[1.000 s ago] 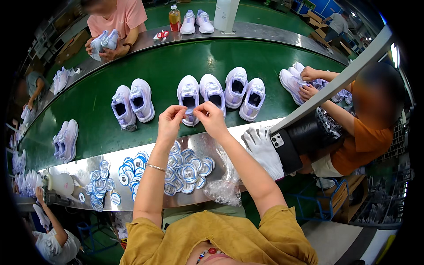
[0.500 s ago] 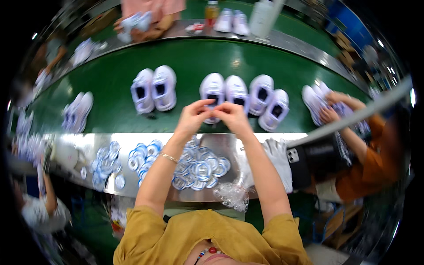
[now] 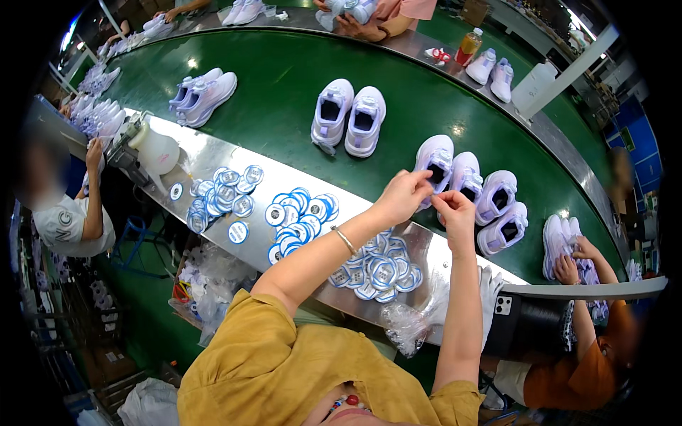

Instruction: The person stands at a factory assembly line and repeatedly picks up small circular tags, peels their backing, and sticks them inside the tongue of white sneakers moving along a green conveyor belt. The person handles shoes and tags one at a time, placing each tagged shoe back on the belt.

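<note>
My left hand (image 3: 403, 199) and my right hand (image 3: 456, 214) are raised close together above the belt's near edge. The thumb and fingers of each are pinched; whatever they hold is too small to make out. Just behind the fingers stands a white and lilac sneaker (image 3: 435, 157), partly covered by my left hand. Beside it are a second sneaker (image 3: 466, 170), a third (image 3: 495, 196) and a fourth (image 3: 503, 228). Under my forearms, round white tags with blue rims (image 3: 380, 270) lie heaped on the metal ledge (image 3: 430, 248).
More sneakers (image 3: 348, 117) stand on the green belt (image 3: 277, 85). Other tag piles (image 3: 226, 192), a white jug (image 3: 158, 150), a crumpled clear bag (image 3: 408, 326), grey-white gloves (image 3: 490, 298) and a phone (image 3: 503, 305) lie along the ledge. Co-workers handle shoes at right and across; a grey rail (image 3: 590, 287) crosses at right.
The whole view has turned and shifted, so the belt now slants down to the right. My hands, close together before, are now slightly apart, both still pinched.
</note>
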Motion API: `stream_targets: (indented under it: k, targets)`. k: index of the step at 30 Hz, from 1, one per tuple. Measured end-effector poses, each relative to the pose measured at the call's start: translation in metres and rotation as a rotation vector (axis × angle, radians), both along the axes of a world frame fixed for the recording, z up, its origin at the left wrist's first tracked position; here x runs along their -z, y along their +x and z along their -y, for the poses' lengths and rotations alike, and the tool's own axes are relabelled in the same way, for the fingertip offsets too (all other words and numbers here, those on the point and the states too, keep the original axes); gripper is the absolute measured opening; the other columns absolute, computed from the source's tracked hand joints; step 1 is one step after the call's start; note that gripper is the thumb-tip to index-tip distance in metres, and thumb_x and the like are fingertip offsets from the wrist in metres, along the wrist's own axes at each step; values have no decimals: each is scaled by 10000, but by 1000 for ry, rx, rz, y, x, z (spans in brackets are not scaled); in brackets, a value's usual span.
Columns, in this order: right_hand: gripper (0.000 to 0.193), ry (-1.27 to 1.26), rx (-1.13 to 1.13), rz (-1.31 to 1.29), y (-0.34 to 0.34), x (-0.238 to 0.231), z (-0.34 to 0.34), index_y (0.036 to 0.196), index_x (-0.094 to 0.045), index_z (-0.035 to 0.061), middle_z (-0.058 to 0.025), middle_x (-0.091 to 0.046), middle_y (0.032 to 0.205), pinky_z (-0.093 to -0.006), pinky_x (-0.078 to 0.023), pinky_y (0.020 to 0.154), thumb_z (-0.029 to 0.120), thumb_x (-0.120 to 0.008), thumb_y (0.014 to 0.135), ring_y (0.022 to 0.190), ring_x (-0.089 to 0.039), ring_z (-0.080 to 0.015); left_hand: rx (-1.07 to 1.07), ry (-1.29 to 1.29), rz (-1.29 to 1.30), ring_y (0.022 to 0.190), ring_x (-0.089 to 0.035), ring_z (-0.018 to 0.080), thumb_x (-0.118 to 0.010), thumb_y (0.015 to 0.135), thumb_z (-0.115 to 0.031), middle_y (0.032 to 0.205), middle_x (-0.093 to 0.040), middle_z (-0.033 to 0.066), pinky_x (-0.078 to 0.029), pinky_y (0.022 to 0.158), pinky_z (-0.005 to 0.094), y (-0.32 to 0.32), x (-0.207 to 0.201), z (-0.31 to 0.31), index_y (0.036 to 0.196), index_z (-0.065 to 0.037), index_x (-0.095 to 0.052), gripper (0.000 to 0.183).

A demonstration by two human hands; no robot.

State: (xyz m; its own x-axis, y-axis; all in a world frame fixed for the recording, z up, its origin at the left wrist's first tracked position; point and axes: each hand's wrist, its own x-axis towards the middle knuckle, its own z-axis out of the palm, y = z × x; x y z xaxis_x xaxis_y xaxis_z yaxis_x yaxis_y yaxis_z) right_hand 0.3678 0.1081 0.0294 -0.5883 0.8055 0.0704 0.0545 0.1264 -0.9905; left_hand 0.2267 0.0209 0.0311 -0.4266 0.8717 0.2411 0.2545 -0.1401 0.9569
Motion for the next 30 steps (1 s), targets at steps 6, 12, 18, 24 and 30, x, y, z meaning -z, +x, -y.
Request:
stream_targets:
  k: [6,12,18,24,30]
  targets:
    - [63,971,260,173,-32,-28,68,767,-612,24,-95,-546,782,-350,-449,594,15,-672,749,678,-560,-268,-451,133,-434,768,-580,220,-604,826,17,847,-624,109,-462,665,304,-34,-2,137,997,9,-626,173]
    - [71,732,-219,34,-96,-16,159,775,-594,29,-106,-538,788,-373,-469,642,40,-660,750,756,-572,-291,-773,-74,-452,754,-572,285,-591,847,-18,825,-605,145,-463,670,352,-73,37,282,928,7,-627,93]
    - [53,773,-458,83,-162,12,218,812,-611,35,-99,-542,829,-375,-478,698,78,-625,784,815,-565,-287,-926,-309,-893,940,-522,314,-645,808,-81,957,-580,139,-417,827,406,-96,35,330,1031,0,-593,243]
    - [109,819,-537,148,-200,26,255,873,-650,44,-115,-565,854,-395,-469,734,107,-632,786,838,-566,-304,-715,-507,-846,917,-525,322,-667,785,-117,945,-561,139,-429,782,404,-122,50,349,907,-32,-589,168]
    - [104,880,-583,60,-199,18,273,853,-624,21,-145,-569,868,-412,-478,754,64,-579,770,897,-553,-331,-641,-413,-755,858,-545,337,-645,798,-71,883,-541,144,-450,725,435,-118,35,358,881,-4,-564,134]
